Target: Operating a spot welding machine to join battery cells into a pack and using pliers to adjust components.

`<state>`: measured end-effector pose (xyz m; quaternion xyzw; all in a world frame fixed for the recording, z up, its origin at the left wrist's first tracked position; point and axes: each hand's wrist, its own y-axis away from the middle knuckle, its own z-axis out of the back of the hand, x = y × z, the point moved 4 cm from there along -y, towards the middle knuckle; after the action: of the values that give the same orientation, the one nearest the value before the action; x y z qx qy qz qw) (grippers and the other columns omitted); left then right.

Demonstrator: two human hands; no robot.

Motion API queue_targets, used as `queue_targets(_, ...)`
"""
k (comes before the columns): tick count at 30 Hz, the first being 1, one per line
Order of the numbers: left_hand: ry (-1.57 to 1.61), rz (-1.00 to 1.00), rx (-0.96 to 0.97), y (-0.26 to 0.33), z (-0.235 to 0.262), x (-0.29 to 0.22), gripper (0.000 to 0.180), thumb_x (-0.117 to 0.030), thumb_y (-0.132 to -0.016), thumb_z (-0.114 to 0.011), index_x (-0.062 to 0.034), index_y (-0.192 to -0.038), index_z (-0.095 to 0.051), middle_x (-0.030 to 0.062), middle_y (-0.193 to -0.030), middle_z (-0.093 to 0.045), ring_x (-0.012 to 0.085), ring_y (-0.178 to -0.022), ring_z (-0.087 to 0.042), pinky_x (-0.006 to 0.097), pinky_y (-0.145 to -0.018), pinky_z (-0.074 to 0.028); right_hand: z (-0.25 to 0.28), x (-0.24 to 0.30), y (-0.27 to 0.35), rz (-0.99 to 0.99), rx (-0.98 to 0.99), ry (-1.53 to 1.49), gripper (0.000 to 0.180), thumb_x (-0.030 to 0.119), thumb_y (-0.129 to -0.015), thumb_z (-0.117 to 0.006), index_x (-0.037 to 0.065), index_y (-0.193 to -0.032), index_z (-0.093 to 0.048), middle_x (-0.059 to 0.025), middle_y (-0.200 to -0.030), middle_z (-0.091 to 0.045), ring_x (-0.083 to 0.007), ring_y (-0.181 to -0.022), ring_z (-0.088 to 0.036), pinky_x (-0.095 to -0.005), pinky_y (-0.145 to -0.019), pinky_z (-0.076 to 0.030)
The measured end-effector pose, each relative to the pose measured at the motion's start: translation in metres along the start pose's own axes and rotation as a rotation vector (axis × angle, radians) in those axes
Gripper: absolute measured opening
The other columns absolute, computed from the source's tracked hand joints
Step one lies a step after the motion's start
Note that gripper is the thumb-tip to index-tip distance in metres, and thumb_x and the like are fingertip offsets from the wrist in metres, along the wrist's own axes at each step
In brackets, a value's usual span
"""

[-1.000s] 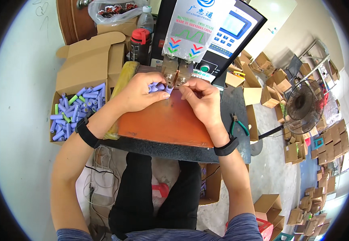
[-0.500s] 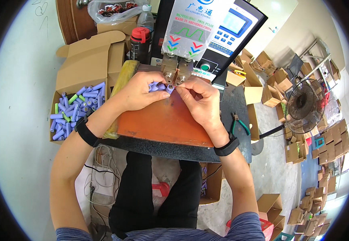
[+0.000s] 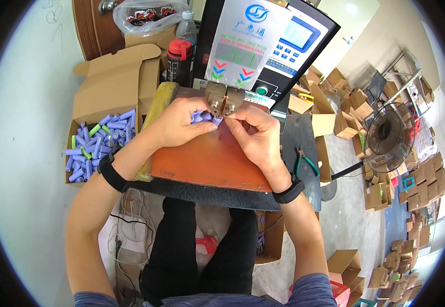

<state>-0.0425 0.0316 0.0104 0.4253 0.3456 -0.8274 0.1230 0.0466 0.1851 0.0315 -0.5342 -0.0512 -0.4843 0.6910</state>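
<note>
My left hand (image 3: pixel 181 124) is closed around several purple cylindrical battery cells (image 3: pixel 198 116) on the orange mat (image 3: pixel 202 163). One cell (image 3: pixel 217 121) stands out past my left thumb, under the metal electrode block (image 3: pixel 225 98) of a spot welder (image 3: pixel 238 53). My right hand (image 3: pixel 259 137) comes in from the other side, thumb and forefinger pinched beside that cell's end. Whatever lies between those fingertips is too small to make out. The electrode tips reach down close to the cell; whether they touch it I cannot tell.
Left of the mat, an open cardboard box (image 3: pixel 74 128) holds purple and green cells. A yellow wrapped roll (image 3: pixel 156 123) lies along the mat's left edge. Green-handled pliers (image 3: pixel 305 162) rest on the right. A red-capped bottle (image 3: pixel 179 61) stands behind, and a fan (image 3: pixel 389 137) is farther right.
The welder's head with its electrodes has come down a little toward the cell. Both hands keep nearly the same hold, and the whole view has shifted slightly.
</note>
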Motion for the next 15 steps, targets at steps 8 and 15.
queue_targets(8,-0.031,0.000,0.010,-0.001,-0.002,-0.006,0.022,-0.012,-0.081,-0.070,0.0004,-0.098,-0.063,0.0067,-0.079,-0.061,0.0129,-0.072,-0.054,0.030,-0.069,-0.046,-0.002,-0.007,0.003,-0.049,-0.024,-0.078,0.010,0.001,-0.075,-0.068,0.004,-0.084,-0.070,-0.0068,-0.074,-0.065,-0.0194,-0.062,-0.060,-0.0294,-0.058,-0.048)
queue_targets(15,-0.094,-0.071,-0.096,-0.001,0.000,-0.003,0.026,-0.015,-0.084,-0.066,0.0004,-0.105,-0.060,0.0116,-0.079,-0.062,0.0195,-0.071,-0.059,0.033,-0.071,-0.048,0.016,0.021,-0.007,0.347,-0.303,0.358,0.014,-0.001,-0.068,-0.066,0.005,-0.081,-0.063,-0.0073,-0.076,-0.065,-0.0259,-0.073,-0.062,-0.0352,-0.069,-0.049)
